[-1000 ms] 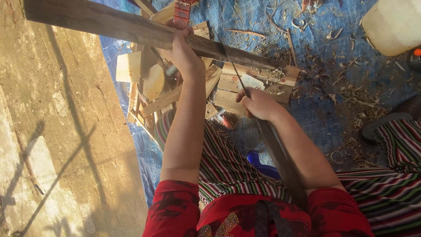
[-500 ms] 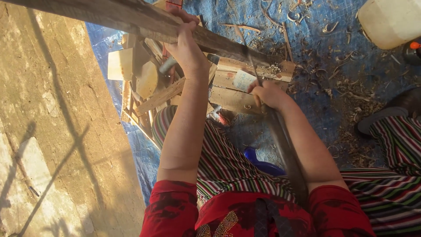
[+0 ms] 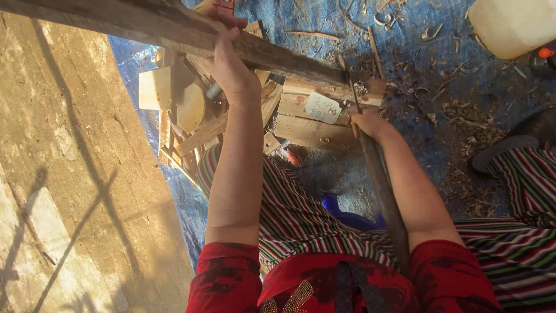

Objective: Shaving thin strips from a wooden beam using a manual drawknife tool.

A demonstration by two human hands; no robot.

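**Both hands on wood over the blue tarp**

We look down on our own two bare arms stretched over a blue tarp [image 3: 463, 104]. Our left hand [image 3: 229, 64] is wrapped around a long dark plank [image 3: 174, 26] that runs slantwise across the top of the view, from the upper left down toward the middle. The grip there is closed on the plank, fingers curled over its upper edge.

Our right hand [image 3: 368, 124] is clamped on the upper part of a long dark handle [image 3: 385, 197], which runs back along the forearm toward our body. Above the hand a thin blade [image 3: 353, 95] rises from the handle and meets the lower end of the plank; we cannot tell whether it bites into the wood.

Beneath the plank, between the two hands, lies a heap of pale offcuts [image 3: 191, 116], with wider boards [image 3: 315, 130] stacked just under the right hand. A small pale tag [image 3: 322, 108] lies on those boards. Shavings [image 3: 457, 145] are scattered across the tarp to the right.

A pale plastic jug [image 3: 512, 23] stands in the top right corner. A blue object [image 3: 347, 214] shows between our striped trouser legs [image 3: 301, 220]. A concrete floor [image 3: 69, 191] fills the left side.
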